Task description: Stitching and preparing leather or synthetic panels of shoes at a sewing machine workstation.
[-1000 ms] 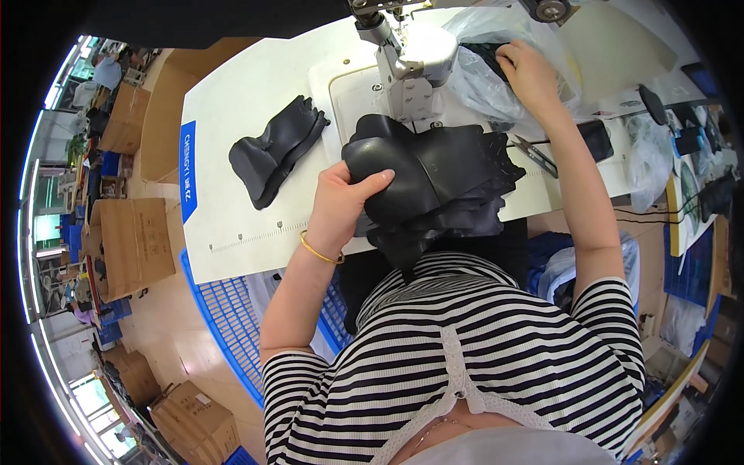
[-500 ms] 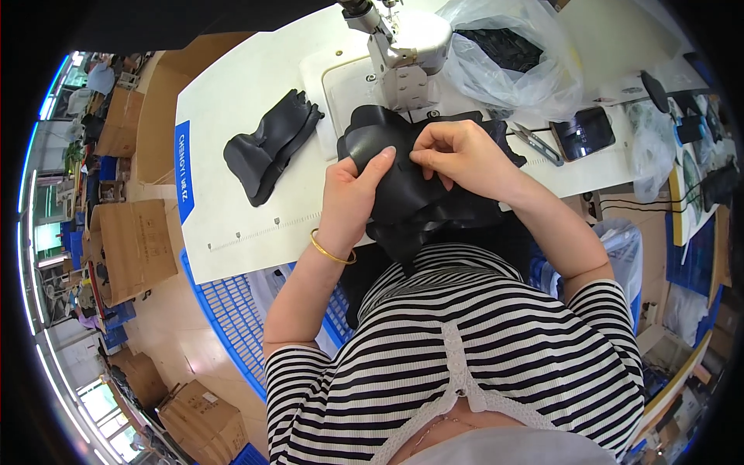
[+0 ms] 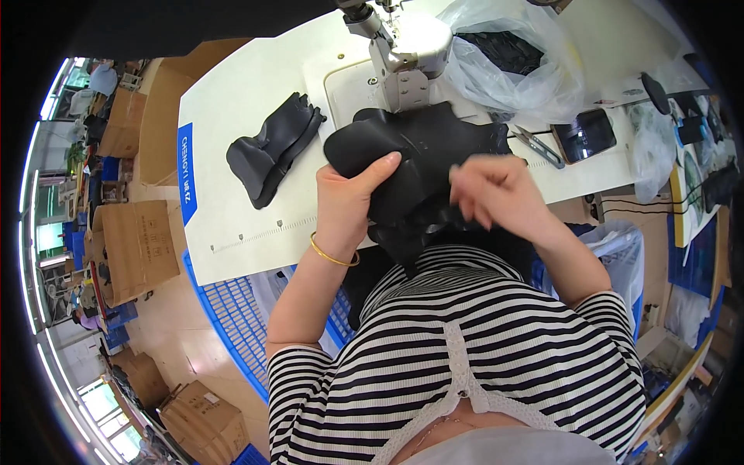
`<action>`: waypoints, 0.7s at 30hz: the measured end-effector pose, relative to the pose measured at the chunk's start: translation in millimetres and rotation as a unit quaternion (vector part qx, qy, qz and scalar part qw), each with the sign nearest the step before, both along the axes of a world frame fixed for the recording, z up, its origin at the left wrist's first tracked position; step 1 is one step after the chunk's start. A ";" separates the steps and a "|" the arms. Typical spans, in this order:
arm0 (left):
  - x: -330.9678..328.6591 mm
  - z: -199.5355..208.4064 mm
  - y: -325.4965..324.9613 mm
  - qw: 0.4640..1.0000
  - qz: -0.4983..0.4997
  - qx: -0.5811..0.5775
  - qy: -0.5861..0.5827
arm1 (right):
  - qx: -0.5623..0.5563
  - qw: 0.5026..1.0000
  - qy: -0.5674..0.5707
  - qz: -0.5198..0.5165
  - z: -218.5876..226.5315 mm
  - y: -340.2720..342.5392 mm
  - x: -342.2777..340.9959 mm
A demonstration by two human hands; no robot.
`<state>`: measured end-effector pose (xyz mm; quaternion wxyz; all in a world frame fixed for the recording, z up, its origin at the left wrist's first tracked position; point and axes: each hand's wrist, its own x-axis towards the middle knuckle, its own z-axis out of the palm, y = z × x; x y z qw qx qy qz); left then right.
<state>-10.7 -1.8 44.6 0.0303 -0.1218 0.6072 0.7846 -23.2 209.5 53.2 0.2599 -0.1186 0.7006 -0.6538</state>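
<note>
My left hand (image 3: pixel 349 198) grips the near left edge of a bundle of black leather-like pieces (image 3: pixel 422 147) lying at the front of a white sewing table (image 3: pixel 232 155). My right hand (image 3: pixel 496 190) pinches the bundle's near right edge with closed fingers. The white sewing machine head (image 3: pixel 407 54) stands just behind the bundle. A gold bangle sits on my left wrist.
A second stack of black pieces (image 3: pixel 271 147) lies on the table to the left. A clear plastic bag (image 3: pixel 511 66) with dark material, scissors (image 3: pixel 535 146) and a phone (image 3: pixel 585 133) are at the right. A blue crate (image 3: pixel 232 318) and cardboard boxes (image 3: pixel 136 248) sit on the floor left.
My right hand came back from the plastic bag at the far right and took hold of the black bundle. The bundle shifted a little toward me.
</note>
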 end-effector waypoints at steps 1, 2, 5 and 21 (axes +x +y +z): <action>0.6 3.7 -0.4 0.997 0.002 0.074 -0.004 | -0.017 0.996 -0.068 0.061 -1.7 1.4 6.4; 0.4 6.6 -0.5 0.989 0.001 0.149 -0.007 | -0.033 0.983 -0.135 0.119 -3.5 2.4 12.5; 6.4 12.2 5.4 0.977 -0.051 0.207 -0.026 | -0.349 0.925 -0.147 0.036 -37.0 -10.4 34.0; 19.1 33.5 16.0 0.995 -0.041 -0.061 0.068 | -0.191 0.952 0.127 -0.202 -13.9 -33.3 32.5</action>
